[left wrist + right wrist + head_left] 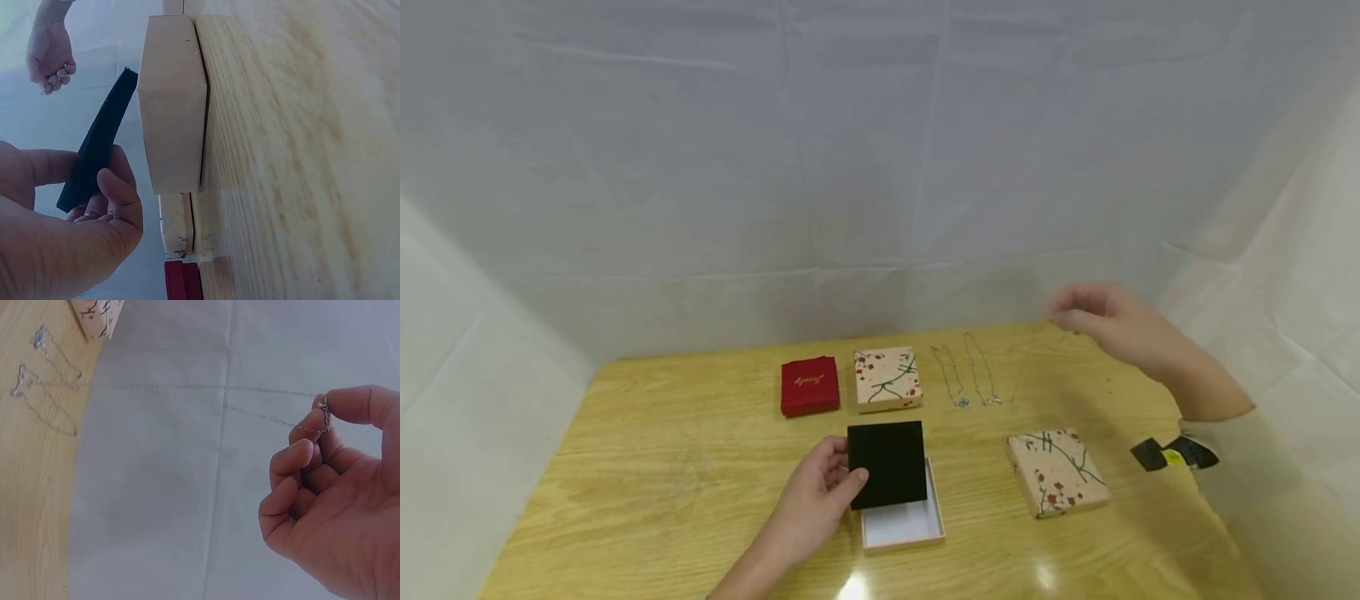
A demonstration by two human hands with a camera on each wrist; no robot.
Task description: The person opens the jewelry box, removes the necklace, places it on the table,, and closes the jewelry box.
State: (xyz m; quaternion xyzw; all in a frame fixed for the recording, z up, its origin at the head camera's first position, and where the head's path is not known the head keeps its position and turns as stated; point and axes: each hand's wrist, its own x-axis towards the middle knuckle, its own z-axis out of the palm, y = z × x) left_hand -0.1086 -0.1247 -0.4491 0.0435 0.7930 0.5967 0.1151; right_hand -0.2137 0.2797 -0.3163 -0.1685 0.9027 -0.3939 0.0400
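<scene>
My left hand (816,496) grips a flat black square pad (887,465), thumb on one face and fingers behind. It holds the pad tilted above an open box base (904,527) with a white inside. In the left wrist view the pad's far edge comes close to the box's rim; whether they touch I cannot tell. High over the table's right side, my right hand (1123,329) pinches a thin silver necklace (275,392) between thumb and index finger. The chain hangs down in two strands towards the table; its lower end is hard to make out.
Two silver necklaces (961,402) lie on the wooden table. To their left are a flower-patterned box (887,379) and a red box (809,386). A matching patterned box part (1060,472) lies at the right. White cloth (865,167) hangs behind the table.
</scene>
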